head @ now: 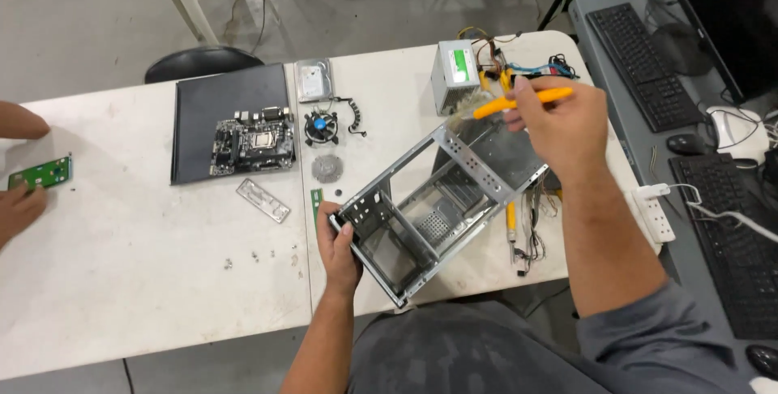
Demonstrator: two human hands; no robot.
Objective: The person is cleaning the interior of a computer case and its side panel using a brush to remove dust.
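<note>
Your right hand is closed around an orange-handled brush, its pale bristles touching the top rear edge of the bare metal computer case. Your left hand grips the near corner of that case, thumb on the front frame, holding it tilted on the white bench just in front of you. This looks like the dusting step: the case is stripped and you are sweeping its frame. The next move, as I judge it, calls for a steady left grip while the bristles work along the upper rail and down into the perforated floor, without snagging the loose wires hanging off the right side beside a yellow-handled screwdriver. Beyond the case stand the grey power supply with its bundle of coloured cables, a round cooler fan, a hard drive, and the motherboard lying on a dark panel. A metal backplate and a few small screws lie near it. At the far left, another person's hands are beside a small green circuit board. 2 keyboards sit on the grey desk to your right.
</note>
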